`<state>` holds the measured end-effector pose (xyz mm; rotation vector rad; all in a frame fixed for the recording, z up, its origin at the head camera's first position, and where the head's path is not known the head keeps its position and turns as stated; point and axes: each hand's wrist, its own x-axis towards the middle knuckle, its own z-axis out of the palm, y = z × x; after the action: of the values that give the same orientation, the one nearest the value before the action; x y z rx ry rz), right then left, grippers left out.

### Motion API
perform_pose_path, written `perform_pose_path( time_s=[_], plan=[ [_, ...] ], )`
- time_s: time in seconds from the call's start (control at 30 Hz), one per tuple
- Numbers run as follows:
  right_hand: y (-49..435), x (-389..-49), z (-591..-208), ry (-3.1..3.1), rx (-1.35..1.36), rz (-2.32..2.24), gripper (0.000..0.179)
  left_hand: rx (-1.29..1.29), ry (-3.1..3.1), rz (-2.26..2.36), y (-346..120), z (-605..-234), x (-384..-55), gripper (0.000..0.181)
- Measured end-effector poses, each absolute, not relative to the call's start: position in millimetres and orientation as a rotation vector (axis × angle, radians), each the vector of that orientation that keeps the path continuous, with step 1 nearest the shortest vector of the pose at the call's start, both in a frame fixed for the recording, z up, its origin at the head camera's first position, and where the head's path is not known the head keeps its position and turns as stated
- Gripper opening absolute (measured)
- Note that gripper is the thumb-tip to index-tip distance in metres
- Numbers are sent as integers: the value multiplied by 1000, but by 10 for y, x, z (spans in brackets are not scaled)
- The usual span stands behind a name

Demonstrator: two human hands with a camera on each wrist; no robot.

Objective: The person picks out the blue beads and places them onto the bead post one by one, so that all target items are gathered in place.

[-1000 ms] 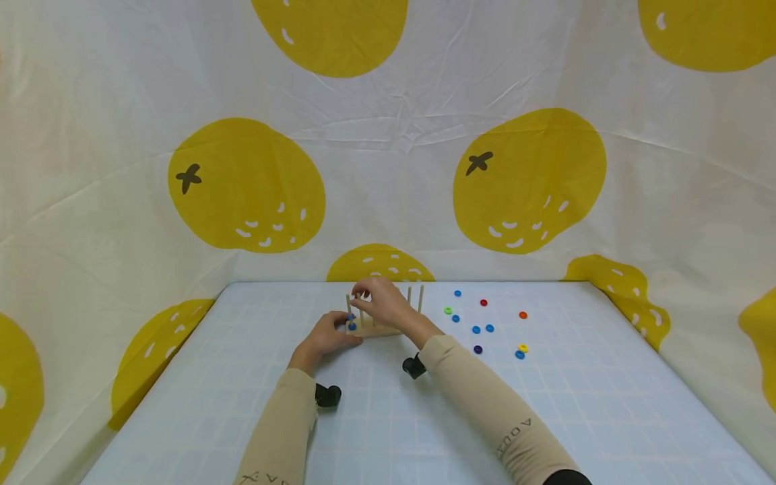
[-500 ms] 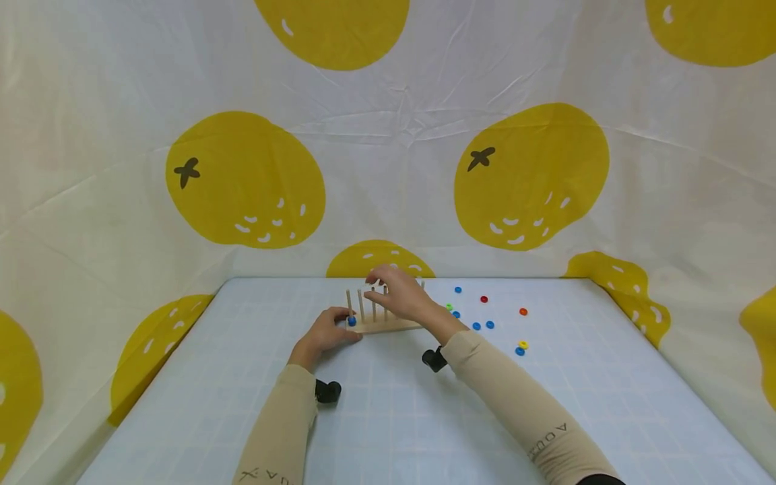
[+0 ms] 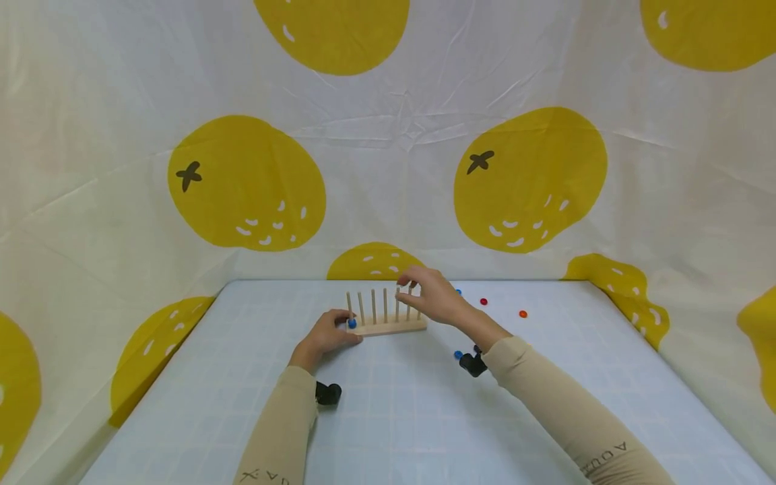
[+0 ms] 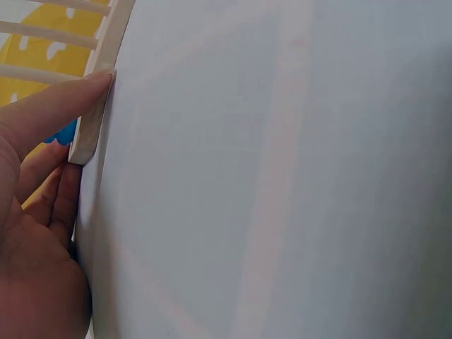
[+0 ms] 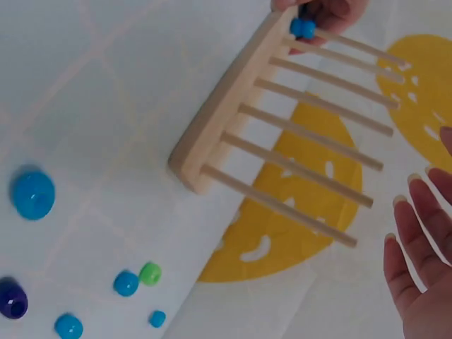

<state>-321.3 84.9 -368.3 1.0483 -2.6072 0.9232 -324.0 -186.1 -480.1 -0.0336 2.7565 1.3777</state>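
Pale wood formed the seven-pegged rack (image 3: 388, 329), which stood upright on the grid-lined table (image 3: 376, 424), one end within the left hand (image 3: 326, 333) and the other close to the right. The left hand grasped its end, thumb along the side nearer the person and fingers round the back. Blue beads (image 5: 303, 28), apparently two, sat at the base of the peg closest to the left hand. The right hand (image 3: 432, 296) was released, fingers loosely bent and spread, raised to the height of the pegs toward the opposite end; the right wrist view showed its fingertips (image 5: 400, 205) apart from them. To the right of that hand lay a red bead (image 3: 483, 302), and farther right an orange bead (image 3: 523, 314). Nearer the person than the right hand were a loose blue bead (image 3: 458, 354) and, partly hidden, a dark purple bead (image 5: 13, 299). Past the rack end nearer the right hand, a light green bead (image 5: 150, 273) lay against another blue bead (image 5: 126, 283). Black wrist cameras (image 3: 328, 394) showed below both hands, against beige sleeves (image 3: 281, 417), the right sleeve lettered. Beyond the hands rose a white curtain (image 3: 388, 182) printed with yellow fruit.
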Motion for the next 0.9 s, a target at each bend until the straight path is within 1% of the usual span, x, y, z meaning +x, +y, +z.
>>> perform_pose_path(
  time_s=[0.37,0.9],
  plan=[
    [1391,-3094,-3705,-2684,930,934,26,-42,2745,1395,-1862,-4811,-3238,65],
    [2117,-2888,-3871,-2790,758,873,26,-26,2748,1392,-1843,-4768,-3216,66]
  ],
)
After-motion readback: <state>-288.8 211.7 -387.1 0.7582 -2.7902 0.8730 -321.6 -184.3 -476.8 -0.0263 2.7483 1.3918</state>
